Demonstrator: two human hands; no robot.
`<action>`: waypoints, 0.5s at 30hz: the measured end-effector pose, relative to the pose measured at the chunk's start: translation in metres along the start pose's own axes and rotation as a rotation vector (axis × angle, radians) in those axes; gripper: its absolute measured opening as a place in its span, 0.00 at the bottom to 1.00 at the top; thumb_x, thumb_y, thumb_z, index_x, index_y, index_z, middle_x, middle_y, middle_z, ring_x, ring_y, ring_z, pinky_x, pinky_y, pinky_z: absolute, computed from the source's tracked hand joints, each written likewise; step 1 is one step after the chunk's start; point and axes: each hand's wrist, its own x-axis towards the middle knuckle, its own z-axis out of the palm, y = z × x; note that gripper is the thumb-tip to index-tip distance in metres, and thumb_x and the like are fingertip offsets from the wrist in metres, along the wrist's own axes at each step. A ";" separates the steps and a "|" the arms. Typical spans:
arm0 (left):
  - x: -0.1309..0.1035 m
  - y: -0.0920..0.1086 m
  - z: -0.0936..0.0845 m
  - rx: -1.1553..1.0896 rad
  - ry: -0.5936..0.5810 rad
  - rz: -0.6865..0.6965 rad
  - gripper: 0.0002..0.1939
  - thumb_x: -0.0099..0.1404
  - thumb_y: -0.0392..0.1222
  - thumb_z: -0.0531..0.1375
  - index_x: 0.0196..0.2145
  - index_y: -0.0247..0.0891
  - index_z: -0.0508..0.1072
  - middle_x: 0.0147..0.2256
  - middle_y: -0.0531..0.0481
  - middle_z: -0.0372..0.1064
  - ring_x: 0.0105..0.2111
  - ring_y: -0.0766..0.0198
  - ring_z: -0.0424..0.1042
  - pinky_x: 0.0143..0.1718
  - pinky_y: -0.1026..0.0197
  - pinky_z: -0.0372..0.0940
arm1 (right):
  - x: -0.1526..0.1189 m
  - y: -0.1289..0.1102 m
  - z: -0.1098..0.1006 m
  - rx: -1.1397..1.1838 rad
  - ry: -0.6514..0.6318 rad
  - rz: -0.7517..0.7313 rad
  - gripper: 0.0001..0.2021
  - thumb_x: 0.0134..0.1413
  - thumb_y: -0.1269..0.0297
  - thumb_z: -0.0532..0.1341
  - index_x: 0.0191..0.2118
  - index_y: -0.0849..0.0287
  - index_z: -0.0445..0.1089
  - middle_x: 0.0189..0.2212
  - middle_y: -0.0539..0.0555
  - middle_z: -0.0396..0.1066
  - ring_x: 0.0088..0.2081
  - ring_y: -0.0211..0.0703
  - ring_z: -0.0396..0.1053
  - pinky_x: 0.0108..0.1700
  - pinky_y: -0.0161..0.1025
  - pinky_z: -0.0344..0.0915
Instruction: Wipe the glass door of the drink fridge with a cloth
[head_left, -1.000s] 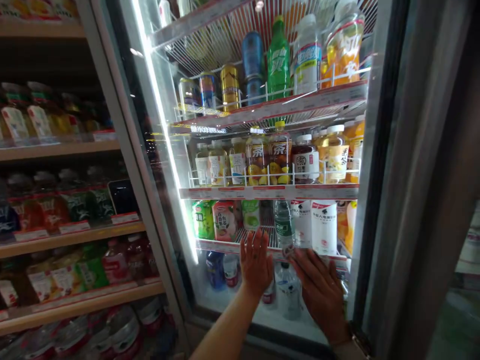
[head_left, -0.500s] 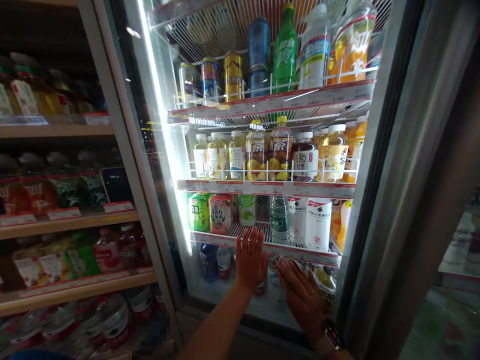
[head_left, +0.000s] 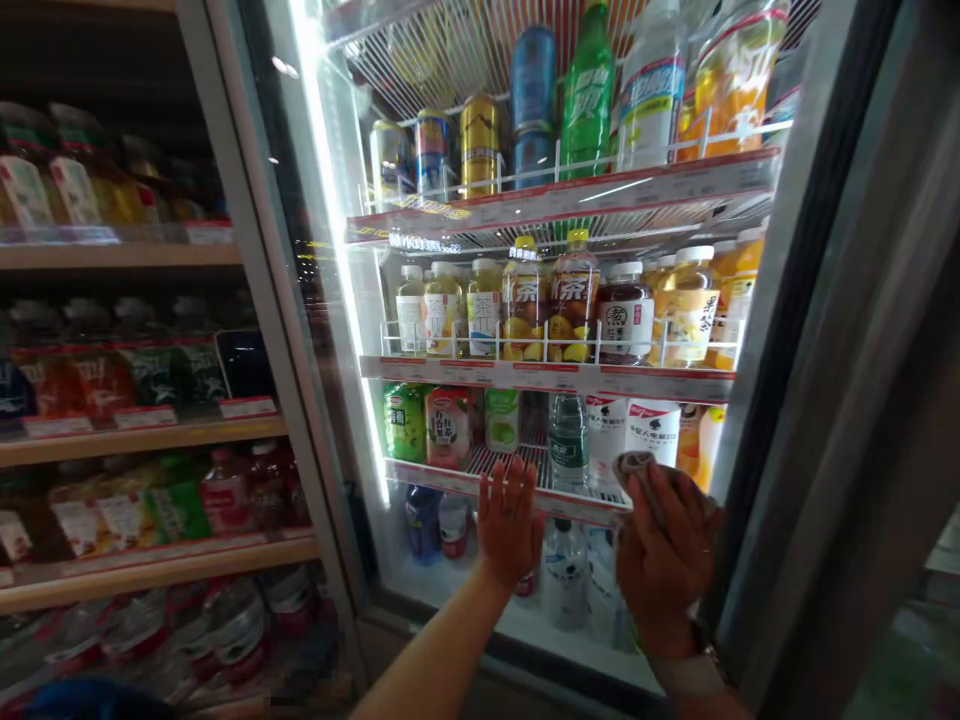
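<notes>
A glass cooler door [head_left: 442,590] stands in front of me, with lit drink shelves behind it. My left hand [head_left: 510,525] lies flat against the glass low down, fingers stretched upward and holding nothing. To its right, my right hand [head_left: 667,545] presses a crumpled greyish cloth [head_left: 637,462] to the pane. The cloth shows above and beside the fingertips; the palm side is hidden. Behind the right hand, white-labelled bottles [head_left: 651,428] are partly covered. A clear water bottle with a green label [head_left: 568,440] stands between the two hands, behind the glass.
A dark metal door frame [head_left: 799,400] runs up close to my right hand. On the left, open wooden shelves [head_left: 150,440] carry bottled drinks. Inside the cooler, tea bottles [head_left: 574,300] line the middle shelf, with cans [head_left: 480,145] and larger bottles above.
My right hand has moved right and up along the glass with the cloth, uncovering bottles on the bottom level. The left hand keeps its place on the pane. The view has shifted slightly.
</notes>
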 end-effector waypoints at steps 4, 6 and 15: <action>0.002 0.000 -0.001 0.014 0.006 0.014 0.30 0.72 0.41 0.45 0.68 0.30 0.47 0.67 0.40 0.47 0.69 0.51 0.39 0.68 0.46 0.42 | -0.017 -0.020 0.008 0.028 -0.052 -0.043 0.25 0.61 0.78 0.53 0.61 0.51 0.65 0.54 0.54 0.72 0.61 0.48 0.64 0.68 0.53 0.47; 0.002 0.000 -0.001 0.017 0.009 0.021 0.29 0.72 0.42 0.44 0.68 0.30 0.47 0.68 0.40 0.46 0.69 0.51 0.38 0.68 0.46 0.42 | -0.033 -0.027 0.009 0.074 -0.100 -0.086 0.24 0.61 0.80 0.53 0.58 0.51 0.68 0.49 0.52 0.75 0.59 0.43 0.66 0.68 0.49 0.47; 0.001 -0.001 0.001 -0.023 0.025 0.013 0.30 0.71 0.40 0.47 0.68 0.32 0.47 0.67 0.41 0.48 0.69 0.52 0.40 0.68 0.47 0.41 | -0.104 -0.021 -0.008 0.209 -0.347 -0.234 0.20 0.67 0.74 0.49 0.54 0.49 0.71 0.49 0.48 0.75 0.58 0.34 0.66 0.69 0.40 0.42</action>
